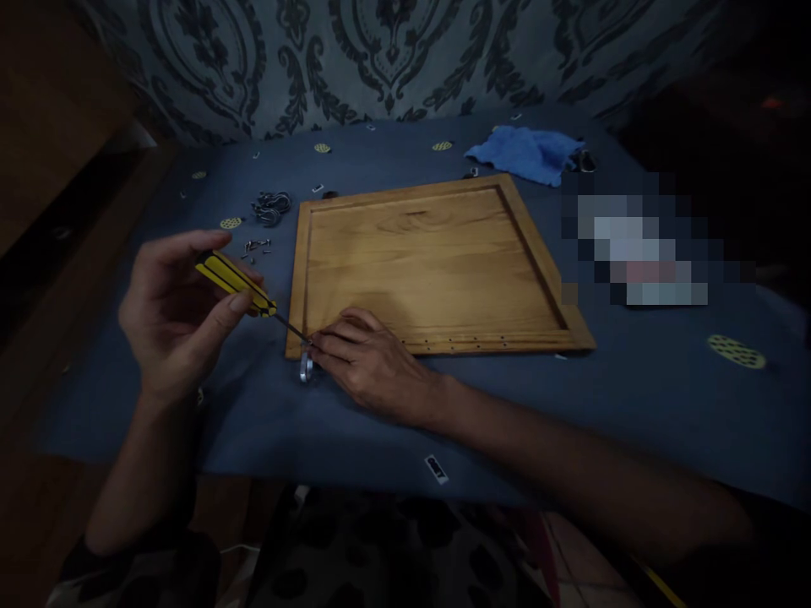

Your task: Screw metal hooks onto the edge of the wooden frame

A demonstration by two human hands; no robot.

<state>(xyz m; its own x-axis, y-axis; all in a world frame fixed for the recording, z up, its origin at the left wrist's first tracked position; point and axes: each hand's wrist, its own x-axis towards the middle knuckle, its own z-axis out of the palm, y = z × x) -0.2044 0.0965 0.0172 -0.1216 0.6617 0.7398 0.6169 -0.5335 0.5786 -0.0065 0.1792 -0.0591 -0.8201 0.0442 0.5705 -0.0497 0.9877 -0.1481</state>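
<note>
In my left hand (177,312) is a screwdriver (237,285) with a yellow and black handle, held between thumb and fingers. Its thin shaft slants down to the near left corner of a framed wooden board (411,262). There a silver metal hook (306,367) hangs over the board's front edge. My right hand (373,367) lies on that edge, its fingers pinched together at the hook's base beside the screwdriver tip. A screw under the fingertips cannot be made out. Small dark holes run along the front rail to the right of this hand.
Several metal hooks (272,207) lie piled left of the board, with loose screws (257,247) just nearer. Behind the board is a crumpled blue cloth (529,154). A blurred-out item (646,249) lies at the right. Patterned dark blue cloth (329,431) covers the work surface.
</note>
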